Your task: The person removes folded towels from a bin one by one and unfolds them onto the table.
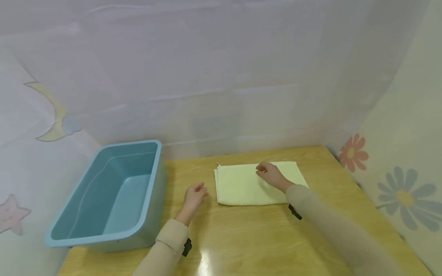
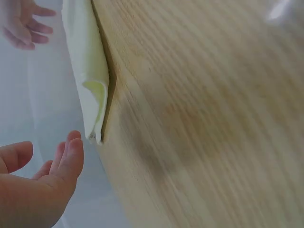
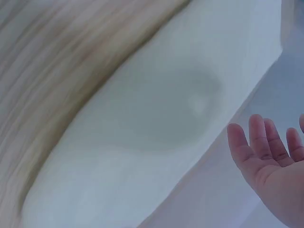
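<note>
A pale yellow towel (image 1: 239, 188), folded into a rectangle, lies flat toward the far side of the table. My right hand (image 1: 273, 177) hovers over it with fingers loosely bent and nothing in them; in the right wrist view that hand (image 3: 275, 171) is relaxed, with a shadow falling on the towel (image 3: 90, 180). To the left of the towel, my left hand (image 1: 194, 197) hangs above the bare wood, holding nothing. The left wrist view shows its thumb and fingers (image 2: 71, 159) apart, close to the folded end of the towel (image 2: 85, 52).
A large blue plastic tub (image 1: 129, 209) stands at the left of the wooden table (image 1: 248, 237), with nothing visible inside. Behind the table hangs a pale sheet (image 1: 221, 76). A flower-printed sheet (image 1: 397, 153) borders the right side.
</note>
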`<state>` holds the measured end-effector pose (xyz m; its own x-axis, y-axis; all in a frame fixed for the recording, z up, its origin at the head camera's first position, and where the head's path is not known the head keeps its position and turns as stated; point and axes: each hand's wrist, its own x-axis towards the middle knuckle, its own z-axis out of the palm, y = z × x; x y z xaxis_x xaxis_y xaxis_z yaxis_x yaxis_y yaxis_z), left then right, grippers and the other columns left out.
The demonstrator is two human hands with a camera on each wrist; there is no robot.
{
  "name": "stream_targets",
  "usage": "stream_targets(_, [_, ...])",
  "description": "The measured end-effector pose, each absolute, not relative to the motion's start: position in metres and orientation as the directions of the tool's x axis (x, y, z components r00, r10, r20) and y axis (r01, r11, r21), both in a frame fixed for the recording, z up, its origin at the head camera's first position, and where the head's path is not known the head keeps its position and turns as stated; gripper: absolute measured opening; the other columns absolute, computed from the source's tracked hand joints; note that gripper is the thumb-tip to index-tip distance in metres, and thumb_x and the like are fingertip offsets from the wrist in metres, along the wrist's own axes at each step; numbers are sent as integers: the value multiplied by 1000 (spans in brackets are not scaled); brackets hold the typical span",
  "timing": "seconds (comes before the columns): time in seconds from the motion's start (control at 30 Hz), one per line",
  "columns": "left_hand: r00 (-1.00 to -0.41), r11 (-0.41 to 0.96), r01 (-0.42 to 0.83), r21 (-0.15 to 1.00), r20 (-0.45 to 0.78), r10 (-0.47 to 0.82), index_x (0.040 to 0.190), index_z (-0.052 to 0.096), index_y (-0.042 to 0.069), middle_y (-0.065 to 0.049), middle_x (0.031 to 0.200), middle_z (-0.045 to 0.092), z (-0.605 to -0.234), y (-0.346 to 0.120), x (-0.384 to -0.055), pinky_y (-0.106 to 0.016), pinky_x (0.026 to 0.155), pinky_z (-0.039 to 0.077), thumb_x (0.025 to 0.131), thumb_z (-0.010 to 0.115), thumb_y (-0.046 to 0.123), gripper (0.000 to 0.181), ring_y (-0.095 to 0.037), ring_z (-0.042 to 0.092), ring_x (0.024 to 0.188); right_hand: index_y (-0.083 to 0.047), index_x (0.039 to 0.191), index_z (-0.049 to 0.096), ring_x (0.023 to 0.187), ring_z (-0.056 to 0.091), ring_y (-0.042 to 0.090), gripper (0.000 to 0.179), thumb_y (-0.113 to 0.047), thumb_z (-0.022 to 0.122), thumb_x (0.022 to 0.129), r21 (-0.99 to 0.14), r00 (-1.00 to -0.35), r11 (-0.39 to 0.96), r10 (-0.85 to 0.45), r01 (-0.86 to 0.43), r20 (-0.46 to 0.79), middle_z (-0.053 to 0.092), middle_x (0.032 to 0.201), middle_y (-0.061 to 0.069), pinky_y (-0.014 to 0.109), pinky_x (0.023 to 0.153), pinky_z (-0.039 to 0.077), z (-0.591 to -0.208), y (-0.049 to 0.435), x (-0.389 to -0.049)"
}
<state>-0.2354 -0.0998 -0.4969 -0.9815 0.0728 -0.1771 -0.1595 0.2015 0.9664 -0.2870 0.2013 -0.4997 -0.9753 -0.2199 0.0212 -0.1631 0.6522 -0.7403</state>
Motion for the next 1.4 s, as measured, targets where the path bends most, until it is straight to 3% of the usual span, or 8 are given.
stream_targets(0.27, [-982, 199, -159, 967, -176, 70, 136, 43, -15, -30, 125, 56, -504, -78, -266, -52, 95, 47, 101, 47, 7, 42, -42, 58, 112, 14, 125, 48, 95, 60, 40, 35, -10, 50, 101, -781, -995, 622, -96, -53, -9, 59, 109, 29, 38, 70, 51, -508, 267, -298])
stream_targets(0.43, [-986, 225, -140, 964, -156, 55, 135, 44, -16, -29, 119, 58, -504, -68, -278, -51, 94, 48, 101, 49, 6, 41, -41, 59, 108, 15, 128, 45, 95, 59, 42, 38, -11, 49, 101, -780, -997, 625, -68, -25, -22, 59, 110, 31, 37, 68, 51, -512, 291, -306])
stream_targets(0.73, [-992, 310, -105, 945, -120, 31, 133, 46, -16, -31, 133, 50, -506, -47, -300, -47, 102, 43, 98, 54, 3, 41, -43, 46, 125, 17, 132, 42, 111, 48, 47, 41, -8, 47, 99, -784, -989, 607, 132, 134, -67, 46, 125, 37, 53, 89, 45, -517, 324, -313])
stream_targets(1.07, [-978, 283, -200, 938, -209, 0, 138, 38, -15, -33, 137, 44, -516, -33, -310, -50, 104, 40, 98, 53, 4, 47, -45, 43, 127, 21, 141, 24, 134, 22, 55, 55, -5, 44, 97, -765, -957, 577, 134, 286, -257, 21, 146, 41, 59, 109, 26, -529, 338, -321])
stream_targets(1.4, [-970, 229, -241, 943, -240, -31, 139, 36, -16, -33, 133, 48, -534, -26, -323, -48, 99, 45, 96, 55, 2, 50, -44, 51, 120, 24, 136, 30, 134, 24, 55, 57, -11, 46, 94, -704, -918, 592, 218, 393, -330, 27, 144, 41, 56, 110, 27, -540, 341, -332])
